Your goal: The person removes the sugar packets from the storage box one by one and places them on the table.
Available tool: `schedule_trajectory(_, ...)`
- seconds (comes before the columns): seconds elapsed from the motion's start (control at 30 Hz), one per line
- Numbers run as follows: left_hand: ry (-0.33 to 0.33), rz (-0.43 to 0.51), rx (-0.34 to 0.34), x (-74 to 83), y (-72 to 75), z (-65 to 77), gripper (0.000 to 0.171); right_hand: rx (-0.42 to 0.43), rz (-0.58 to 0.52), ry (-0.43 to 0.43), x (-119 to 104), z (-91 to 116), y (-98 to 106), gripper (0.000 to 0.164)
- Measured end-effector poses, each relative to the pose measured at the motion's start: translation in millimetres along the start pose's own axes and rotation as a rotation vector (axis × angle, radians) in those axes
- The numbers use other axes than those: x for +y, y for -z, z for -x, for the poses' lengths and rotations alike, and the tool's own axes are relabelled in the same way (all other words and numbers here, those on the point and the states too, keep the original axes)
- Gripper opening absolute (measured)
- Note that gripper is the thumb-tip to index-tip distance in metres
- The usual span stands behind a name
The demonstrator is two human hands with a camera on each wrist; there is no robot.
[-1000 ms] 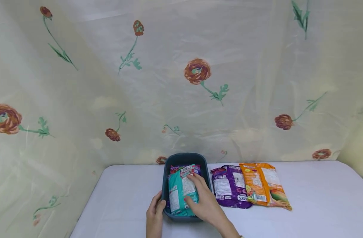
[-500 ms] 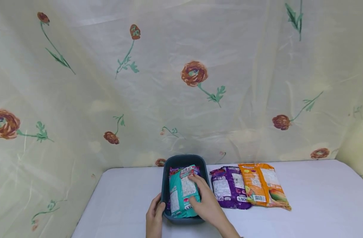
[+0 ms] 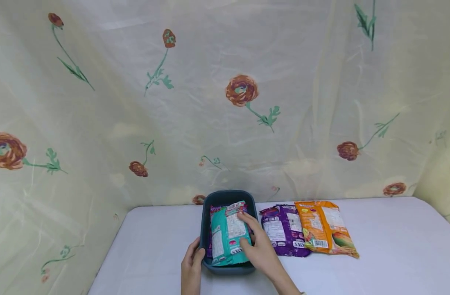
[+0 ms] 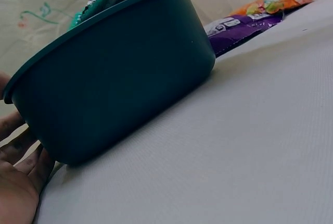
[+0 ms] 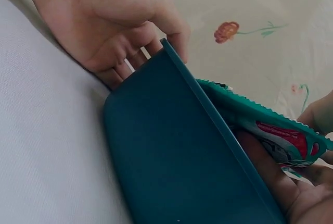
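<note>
A dark teal plastic bin (image 3: 206,205) stands on the table and holds snack bags. My left hand (image 3: 191,261) grips its left rim, thumb at the edge and fingers along the outer wall, as the right wrist view also shows. Inside lies a turquoise snack bag (image 3: 219,237), back label up, over a purple bag (image 3: 214,209) that is mostly hidden. My right hand (image 3: 261,248) holds the turquoise bag by its right side, between thumb and fingers. In the right wrist view the turquoise bag (image 5: 255,120) is tilted above the bin's rim.
Right of the bin lie a purple snack bag (image 3: 285,231) and an orange bag (image 3: 328,227) with a mango picture, their edges overlapping. The white table (image 3: 154,246) backs onto a flower-printed curtain (image 3: 195,102).
The turquoise bag has shifted slightly right in the bin, and its lower end has risen a little. My right hand has moved right with it. My left hand stays on the rim.
</note>
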State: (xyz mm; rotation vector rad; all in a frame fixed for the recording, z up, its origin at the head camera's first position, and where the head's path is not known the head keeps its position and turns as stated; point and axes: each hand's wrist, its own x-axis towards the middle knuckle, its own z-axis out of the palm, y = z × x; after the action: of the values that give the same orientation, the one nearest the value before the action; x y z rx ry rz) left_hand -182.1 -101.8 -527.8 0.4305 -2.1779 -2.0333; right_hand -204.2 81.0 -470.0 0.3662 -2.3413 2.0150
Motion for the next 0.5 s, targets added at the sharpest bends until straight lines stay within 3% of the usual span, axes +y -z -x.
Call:
schedule_trajectory(0.33,0.011,0.003,0.003,2.0,-1.3,-0.9,0.044,0.036,-0.072,-0.089,-1.0,-1.0,7.8,0.061)
schedule_trajectory(0.5,0.047,-0.003,-0.003,3.3,-0.6,-0.8,0.046,0.050,-0.134,-0.108,-2.1,1.0,12.9,0.062)
